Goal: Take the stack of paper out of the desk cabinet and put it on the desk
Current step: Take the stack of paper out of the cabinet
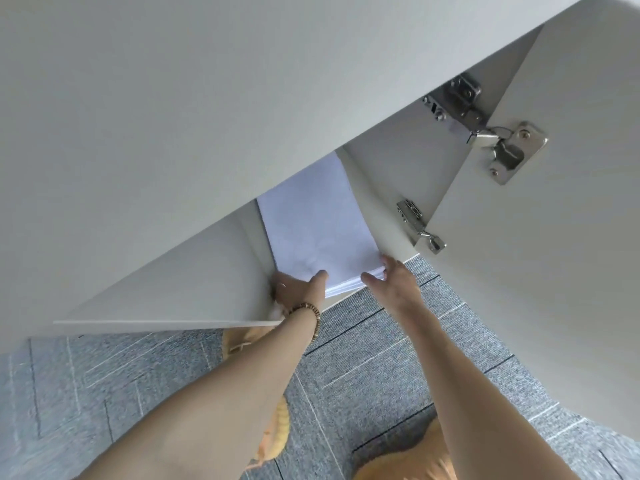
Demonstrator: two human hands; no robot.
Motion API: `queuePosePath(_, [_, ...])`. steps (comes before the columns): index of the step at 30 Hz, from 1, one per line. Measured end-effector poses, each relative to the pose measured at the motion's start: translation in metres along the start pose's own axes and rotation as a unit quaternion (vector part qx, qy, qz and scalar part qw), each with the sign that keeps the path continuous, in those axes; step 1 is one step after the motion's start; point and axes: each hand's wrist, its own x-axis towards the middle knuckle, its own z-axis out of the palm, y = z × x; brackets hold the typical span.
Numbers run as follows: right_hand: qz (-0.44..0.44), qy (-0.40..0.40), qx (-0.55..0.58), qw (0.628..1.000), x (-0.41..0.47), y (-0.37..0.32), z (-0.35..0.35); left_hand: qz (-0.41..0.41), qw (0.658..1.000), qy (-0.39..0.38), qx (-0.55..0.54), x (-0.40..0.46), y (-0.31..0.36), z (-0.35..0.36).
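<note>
Both my hands on the paper at the cabinet mouth

My left hand (297, 289) grips the near-left corner of the stack of paper (317, 230), thumb on top; my right hand (393, 280) clasps the near-right corner. The stack lies on the cabinet floor (384, 216) under the desk top (173, 116), door (554, 220) swung open on its hinges (505, 152), grey carpet (398, 341) below
</note>
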Motion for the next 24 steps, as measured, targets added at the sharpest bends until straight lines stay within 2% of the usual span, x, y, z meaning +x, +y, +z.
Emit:
queuePosePath(6, [0.062,-0.028,-0.018,0.998,-0.030,0.039,-0.007,0.048,0.996,-0.047,0.065,-0.035,-0.041,-0.002])
queuePosePath(10, [0.108,-0.009,0.019,0.994,-0.038,0.058,-0.004,0.020,0.994,-0.053,0.096,-0.041,-0.073,-0.004])
queuePosePath(13, [0.113,0.010,0.044,0.993,-0.031,0.058,-0.001,-0.022,0.997,-0.046,0.052,-0.038,-0.083,-0.005])
queuePosePath(16, [0.101,-0.014,0.052,0.993,-0.023,0.054,0.003,-0.054,0.997,-0.047,-0.007,-0.033,-0.084,-0.007])
queuePosePath(20, [0.105,-0.029,0.079,0.991,-0.019,0.057,0.001,-0.053,0.997,-0.041,-0.031,-0.025,-0.083,-0.010])
queuePosePath(24, [0.122,-0.118,0.117,0.979,-0.020,0.059,-0.008,-0.053,0.996,-0.060,-0.042,-0.020,-0.073,-0.017])
